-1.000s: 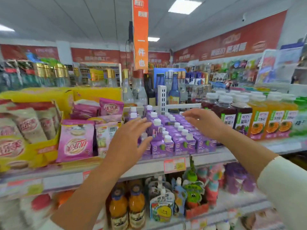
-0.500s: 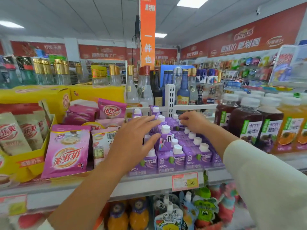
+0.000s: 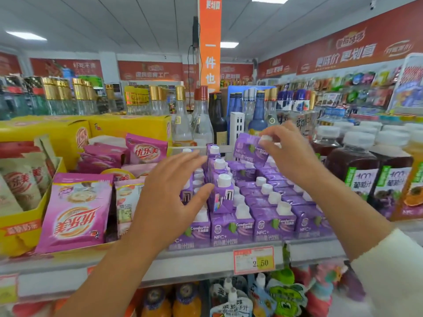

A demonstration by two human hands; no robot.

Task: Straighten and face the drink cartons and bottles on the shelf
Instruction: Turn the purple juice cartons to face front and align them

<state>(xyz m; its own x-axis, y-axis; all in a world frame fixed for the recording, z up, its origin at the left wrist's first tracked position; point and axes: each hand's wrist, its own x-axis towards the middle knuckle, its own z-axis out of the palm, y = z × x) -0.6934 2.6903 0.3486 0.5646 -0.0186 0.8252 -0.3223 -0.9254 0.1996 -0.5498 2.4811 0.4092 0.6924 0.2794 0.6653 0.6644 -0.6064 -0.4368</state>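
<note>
Several small purple juice cartons (image 3: pixel 265 225) with white caps stand in rows on the shelf (image 3: pixel 206 264). My right hand (image 3: pixel 288 154) pinches the white cap of one purple carton (image 3: pixel 248 149) and holds it tilted above the back rows. My left hand (image 3: pixel 169 193) hovers with spread fingers over the left rows, its thumb against a turned carton (image 3: pixel 220 195) that stands higher than the rest. Dark juice bottles (image 3: pixel 357 170) with white caps stand to the right.
Pink snack pouches (image 3: pixel 77 211) and yellow display boxes (image 3: pixel 27 225) fill the shelf's left side. Glass liquor bottles (image 3: pixel 183 120) stand behind a white divider (image 3: pixel 237 126). A price tag (image 3: pixel 254 259) hangs on the shelf edge. Pouch drinks and orange bottles sit on the shelf below.
My right hand has lifted one purple carton by its cap out of the back rows. My left hand stays over the left rows. The view has moved closer.
</note>
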